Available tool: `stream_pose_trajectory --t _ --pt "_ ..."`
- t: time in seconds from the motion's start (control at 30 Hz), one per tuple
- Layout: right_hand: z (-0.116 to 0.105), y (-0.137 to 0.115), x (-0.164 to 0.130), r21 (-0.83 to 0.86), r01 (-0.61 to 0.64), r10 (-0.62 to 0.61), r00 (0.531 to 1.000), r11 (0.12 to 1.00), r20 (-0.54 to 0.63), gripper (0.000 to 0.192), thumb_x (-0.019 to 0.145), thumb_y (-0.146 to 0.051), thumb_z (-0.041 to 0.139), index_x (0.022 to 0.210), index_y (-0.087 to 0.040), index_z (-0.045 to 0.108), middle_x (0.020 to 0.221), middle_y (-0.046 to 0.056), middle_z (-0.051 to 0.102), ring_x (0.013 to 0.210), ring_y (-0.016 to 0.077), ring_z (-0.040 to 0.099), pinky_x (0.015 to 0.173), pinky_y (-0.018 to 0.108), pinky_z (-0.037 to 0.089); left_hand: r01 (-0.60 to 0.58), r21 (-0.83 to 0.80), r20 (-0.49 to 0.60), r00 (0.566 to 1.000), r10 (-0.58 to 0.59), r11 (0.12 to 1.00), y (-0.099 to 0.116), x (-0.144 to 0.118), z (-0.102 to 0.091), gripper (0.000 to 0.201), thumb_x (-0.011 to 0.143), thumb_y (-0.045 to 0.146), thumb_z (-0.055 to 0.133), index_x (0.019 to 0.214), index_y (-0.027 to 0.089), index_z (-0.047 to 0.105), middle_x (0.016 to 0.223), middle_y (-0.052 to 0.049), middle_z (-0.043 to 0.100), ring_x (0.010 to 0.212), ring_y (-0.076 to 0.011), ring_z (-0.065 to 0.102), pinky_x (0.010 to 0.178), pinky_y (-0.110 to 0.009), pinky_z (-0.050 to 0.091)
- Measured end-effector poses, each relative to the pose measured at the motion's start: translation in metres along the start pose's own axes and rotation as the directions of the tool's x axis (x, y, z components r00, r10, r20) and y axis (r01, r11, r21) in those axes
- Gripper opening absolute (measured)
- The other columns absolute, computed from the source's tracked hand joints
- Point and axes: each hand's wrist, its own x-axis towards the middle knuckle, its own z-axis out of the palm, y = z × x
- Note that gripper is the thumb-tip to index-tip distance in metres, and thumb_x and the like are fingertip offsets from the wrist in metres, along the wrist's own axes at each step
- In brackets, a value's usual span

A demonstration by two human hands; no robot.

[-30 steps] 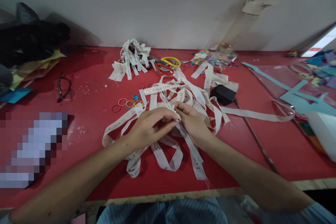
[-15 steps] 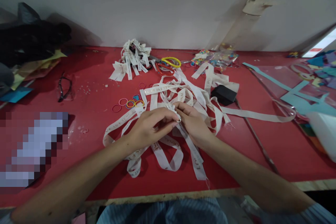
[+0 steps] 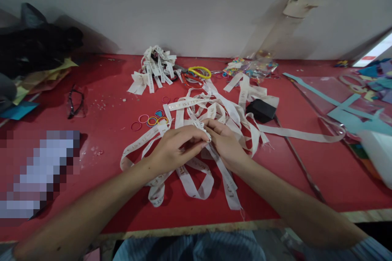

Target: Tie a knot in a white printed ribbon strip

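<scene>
At the middle of the red table, I see both hands meeting over a tangle of white printed ribbon. The left hand and the right hand pinch the same small fold of ribbon between their fingertips, touching each other, with the loose tails hanging toward the near edge.

Judging by what lies about, the work looks partway through. A pile of bows sits near the far wall (they look tied already, though I can't read each knot), while a good heap of loose ribbon spreads just behind the hands. So some pieces seem done and a fair amount is left; the piece in hand is not yet a finished bow.

Beside the ribbon lie small coloured bands, a yellow ring and a black box. Glasses rest well to the left, and blue paper strips lie at the right.

The table top is scuffed and dotted with scraps. Behind it stands a plain pale wall, dimly lit, with dark cloth heaped in the left corner.
</scene>
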Motion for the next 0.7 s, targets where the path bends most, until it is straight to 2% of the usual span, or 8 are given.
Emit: stream_pose_trajectory --t 0.53,0.7 --pt "-0.0004 0.0002 -0.0003 -0.042 -0.008 0.008 1.000 0.999 -0.004 0.012 0.079 -0.030 0.064 0.074 -0.020 0.060 0.070 -0.004 0.055 0.062 0.0105 0.045 0.060 0.024 0.035 0.020 -0.010 0.015 1.000 -0.020 1.000 0.0005 -0.0004 -0.0001 0.011 0.086 0.012 0.059 0.096 0.017 0.060 0.085 -0.002 0.068 0.077 -0.0098 0.062 0.071 -0.020 0.049" --pt "-0.0015 0.0016 0.0006 -0.067 0.035 -0.034 0.999 0.997 0.016 0.010 0.081 -0.028 0.062 0.075 -0.020 0.061 0.071 -0.004 0.055 0.066 0.0108 0.047 0.063 0.024 0.036 0.013 0.013 0.030 0.999 -0.014 1.000 0.0002 -0.0004 0.0000 0.010 0.087 0.014 0.058 0.097 0.017 0.060 0.083 -0.002 0.067 0.074 -0.0101 0.061 0.068 -0.020 0.048"
